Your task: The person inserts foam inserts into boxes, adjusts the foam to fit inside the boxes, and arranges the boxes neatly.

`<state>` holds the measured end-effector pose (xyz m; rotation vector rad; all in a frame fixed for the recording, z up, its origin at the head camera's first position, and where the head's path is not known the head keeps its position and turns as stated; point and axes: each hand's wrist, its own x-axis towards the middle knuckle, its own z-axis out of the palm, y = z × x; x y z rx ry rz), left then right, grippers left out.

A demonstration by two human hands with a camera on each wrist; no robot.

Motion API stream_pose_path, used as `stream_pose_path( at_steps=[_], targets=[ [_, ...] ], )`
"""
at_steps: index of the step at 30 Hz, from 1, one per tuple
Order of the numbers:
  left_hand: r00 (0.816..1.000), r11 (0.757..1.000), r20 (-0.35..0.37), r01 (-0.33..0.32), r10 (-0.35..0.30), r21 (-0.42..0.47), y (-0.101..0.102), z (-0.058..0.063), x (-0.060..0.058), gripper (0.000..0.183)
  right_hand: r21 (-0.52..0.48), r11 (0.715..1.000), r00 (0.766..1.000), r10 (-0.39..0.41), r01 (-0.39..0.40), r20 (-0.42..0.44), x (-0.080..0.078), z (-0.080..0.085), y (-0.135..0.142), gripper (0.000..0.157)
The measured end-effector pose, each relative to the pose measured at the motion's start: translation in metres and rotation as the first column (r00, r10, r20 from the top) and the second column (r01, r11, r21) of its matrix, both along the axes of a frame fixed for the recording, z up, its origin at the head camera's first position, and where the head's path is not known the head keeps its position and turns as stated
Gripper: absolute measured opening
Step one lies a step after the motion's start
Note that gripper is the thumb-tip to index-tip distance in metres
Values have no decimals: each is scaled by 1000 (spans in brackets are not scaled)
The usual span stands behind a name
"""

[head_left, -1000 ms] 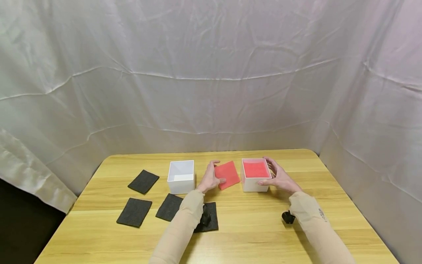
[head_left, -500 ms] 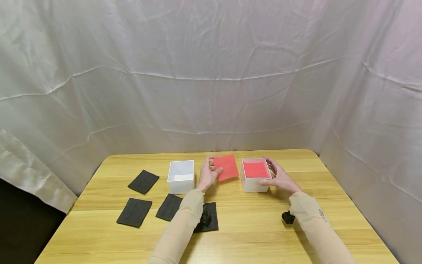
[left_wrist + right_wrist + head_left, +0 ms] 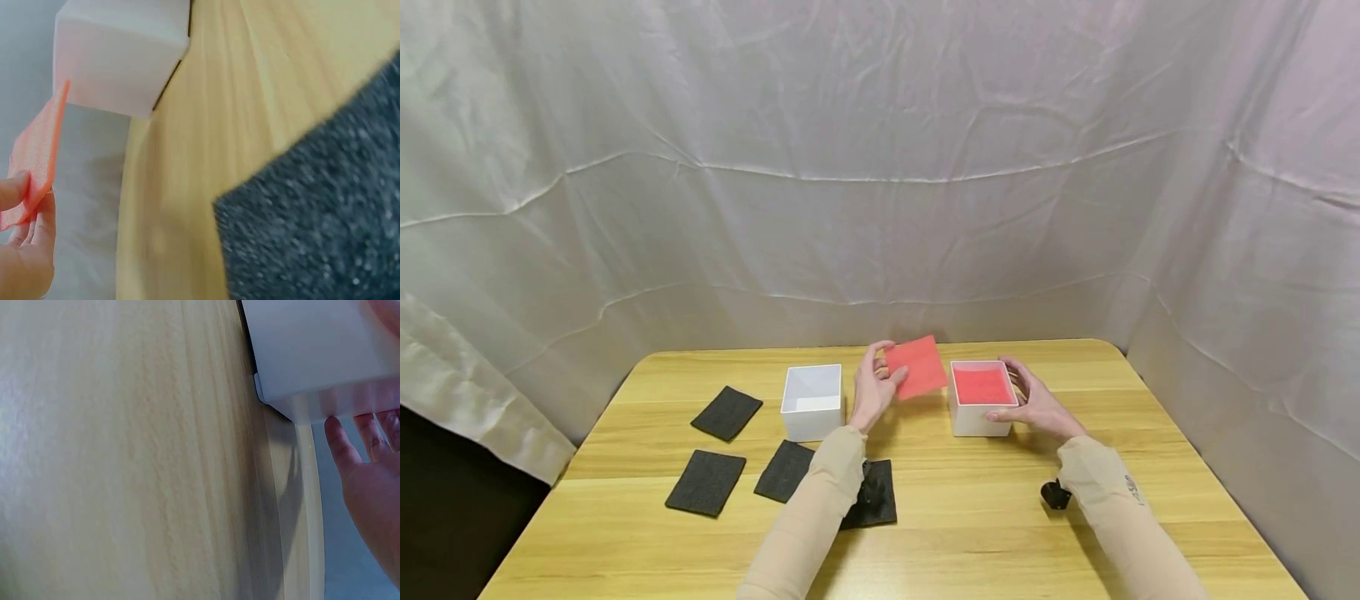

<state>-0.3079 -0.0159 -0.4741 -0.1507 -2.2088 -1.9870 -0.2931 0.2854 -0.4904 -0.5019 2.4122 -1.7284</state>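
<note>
My left hand (image 3: pixel 872 390) pinches a thin red felt square (image 3: pixel 919 367) at its left edge, thumb on top. In the head view the square is tilted and raised off the table, just left of a white box (image 3: pixel 981 421). The left wrist view also shows the red felt square (image 3: pixel 39 156) between thumb and fingers. My right hand (image 3: pixel 1043 407) grips that box at its right side, thumb on the front and fingers round the back right. Red felt (image 3: pixel 982 387) lies inside it. In the right wrist view fingertips touch the box wall (image 3: pixel 331 356).
A second white box (image 3: pixel 812 423) with a white piece inside stands left of my left hand. Black felt squares (image 3: pixel 706 483) lie on the wooden table (image 3: pixel 970 533) at the left, one partly under my left forearm. A pale curtain (image 3: pixel 880 242) hangs behind the table.
My left hand has lifted the red felt square off the table and moved it away from me, towards the back edge. My right hand and the boxes have stayed put.
</note>
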Motion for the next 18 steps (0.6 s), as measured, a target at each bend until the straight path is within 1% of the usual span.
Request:
stream_pose_path(
  at_steps=[3, 7, 10, 13, 18],
  targets=[
    [1000, 999, -9, -7, 7, 33, 2, 5, 1, 49, 0, 1000, 1000, 0, 0, 3, 0, 0, 0, 108],
    [1000, 998, -18, -16, 17, 58, 5, 11, 2, 50, 1, 1000, 1000, 2, -2, 3, 0, -1, 1, 108],
    [1000, 997, -14, -11, 12, 70, 9, 15, 2, 50, 1, 1000, 1000, 6, -6, -2, 0, 0, 0, 108],
    [1000, 997, -3, 7, -7, 80, 12, 18, 3, 51, -1, 1000, 1000, 7, -7, -1, 0, 0, 0, 107],
    [998, 996, 2, 63, -64, 69, 19, 20, 6, 54, -26, 1000, 1000, 10, -10, 9, 0, 0, 0, 107]
  ],
)
